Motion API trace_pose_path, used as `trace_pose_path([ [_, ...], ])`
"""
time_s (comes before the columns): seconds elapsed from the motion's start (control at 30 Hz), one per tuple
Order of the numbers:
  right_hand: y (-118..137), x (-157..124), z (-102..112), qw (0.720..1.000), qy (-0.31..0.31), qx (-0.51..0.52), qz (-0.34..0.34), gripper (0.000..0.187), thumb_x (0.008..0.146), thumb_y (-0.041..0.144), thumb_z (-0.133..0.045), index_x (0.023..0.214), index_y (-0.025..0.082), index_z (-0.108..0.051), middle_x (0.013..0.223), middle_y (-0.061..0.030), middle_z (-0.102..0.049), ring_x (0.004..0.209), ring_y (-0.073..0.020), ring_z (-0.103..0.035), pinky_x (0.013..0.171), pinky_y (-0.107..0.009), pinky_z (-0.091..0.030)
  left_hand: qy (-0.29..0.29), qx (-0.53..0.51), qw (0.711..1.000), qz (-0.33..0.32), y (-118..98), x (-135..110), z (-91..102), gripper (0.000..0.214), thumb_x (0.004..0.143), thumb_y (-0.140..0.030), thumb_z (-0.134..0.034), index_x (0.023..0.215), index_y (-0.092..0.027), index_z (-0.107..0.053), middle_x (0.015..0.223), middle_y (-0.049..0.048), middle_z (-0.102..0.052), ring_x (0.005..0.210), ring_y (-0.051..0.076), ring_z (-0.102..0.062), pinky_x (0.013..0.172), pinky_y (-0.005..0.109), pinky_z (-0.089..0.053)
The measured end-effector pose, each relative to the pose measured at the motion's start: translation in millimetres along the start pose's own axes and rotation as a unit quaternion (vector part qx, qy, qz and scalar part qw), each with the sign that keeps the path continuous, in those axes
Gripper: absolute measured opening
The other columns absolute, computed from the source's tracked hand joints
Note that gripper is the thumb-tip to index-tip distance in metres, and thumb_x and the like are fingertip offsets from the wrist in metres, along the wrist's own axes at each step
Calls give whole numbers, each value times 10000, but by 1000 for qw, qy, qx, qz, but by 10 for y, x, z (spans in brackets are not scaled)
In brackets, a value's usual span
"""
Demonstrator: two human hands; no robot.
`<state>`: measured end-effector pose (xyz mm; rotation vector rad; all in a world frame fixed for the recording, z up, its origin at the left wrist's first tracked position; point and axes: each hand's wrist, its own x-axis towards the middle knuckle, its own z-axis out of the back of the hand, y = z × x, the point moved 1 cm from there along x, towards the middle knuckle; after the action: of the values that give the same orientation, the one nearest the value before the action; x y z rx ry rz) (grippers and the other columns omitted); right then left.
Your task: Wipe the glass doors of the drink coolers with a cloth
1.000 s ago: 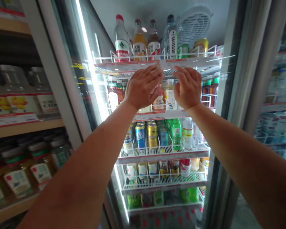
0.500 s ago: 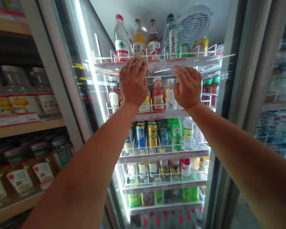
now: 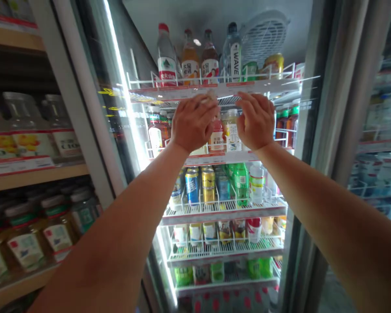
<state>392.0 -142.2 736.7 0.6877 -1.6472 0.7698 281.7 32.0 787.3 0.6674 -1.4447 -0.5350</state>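
Observation:
Both arms reach up toward an upright glass-front drinks cooler. My left hand [image 3: 194, 124] is raised just below the front edge of the top shelf [image 3: 182, 92], its fingers bent and close together; something pale shows at the fingertips, too blurred to name. To its right, my right hand [image 3: 256, 121] has curved fingers and a thumb set apart, with nothing visible in it. Between the hands stand a red drink bottle [image 3: 217, 135] and a pale yellow bottle [image 3: 233, 132] on the second shelf. Contact between fingertips and shelf edge cannot be told.
Water and soda bottles [image 3: 167, 56] line the top shelf, near a round fan grille [image 3: 263, 34]. Lower wire shelves hold cans [image 3: 208, 184] and a green bottle [image 3: 241, 182]. Shelves of bottled drinks [image 3: 29, 239] stand at left; a metal door frame [image 3: 348, 87] rises at right.
My left hand has moved right and slightly down, off the top shelf's edge and closer to my right hand. My right hand has stayed nearly in place.

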Motion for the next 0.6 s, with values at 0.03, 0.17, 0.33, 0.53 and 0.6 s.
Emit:
trace_pose_path([
  [0.03, -1, -1, -3, 1000, -2, 0, 0, 422, 892, 163, -400, 1259, 233, -597, 1433, -51, -560, 1358, -283, -462, 1134, -534, -359, 13, 1, 1000, -23, -17, 4, -1, 403, 954, -231, -427, 1296, -286, -633, 1372, -15, -616, 1331, 260, -502, 1086, 516, -406],
  [0.17, -12, -5, -17, 1000, -13, -1, 6, 427, 876, 160, -414, 1252, 231, -603, 1429, -41, -566, 1351, -279, -471, 1140, -530, -359, -87, 54, 991, 83, 12, 2, -11, 420, 954, -204, -419, 1297, -319, -633, 1351, -22, -630, 1303, 274, -518, 1059, 529, -411],
  [0.33, -12, -3, -15, 1000, -25, 0, 11, 401, 885, 178, -420, 1227, 221, -625, 1410, -36, -584, 1323, -280, -498, 1123, -520, -389, 9, 3, 1000, 1, -17, -9, -37, 417, 970, -260, -416, 1340, -294, -607, 1390, 5, -601, 1349, 280, -482, 1121, 522, -360],
  [0.53, -7, -9, -20, 999, -35, 0, 12, 417, 857, 162, -433, 1220, 210, -632, 1411, -37, -588, 1312, -278, -507, 1130, -500, -385, -77, 1, 992, 104, -4, -16, -24, 445, 978, -267, -400, 1389, -308, -566, 1425, 25, -571, 1379, 303, -444, 1149, 563, -305],
  [0.6, -12, -10, -30, 999, -36, 0, 11, 424, 850, 153, -429, 1218, 214, -632, 1410, -36, -589, 1315, -275, -505, 1130, -500, -384, -43, -7, 997, 65, -10, -15, -34, 443, 971, -265, -411, 1385, -300, -566, 1427, 24, -570, 1386, 295, -442, 1153, 545, -312],
])
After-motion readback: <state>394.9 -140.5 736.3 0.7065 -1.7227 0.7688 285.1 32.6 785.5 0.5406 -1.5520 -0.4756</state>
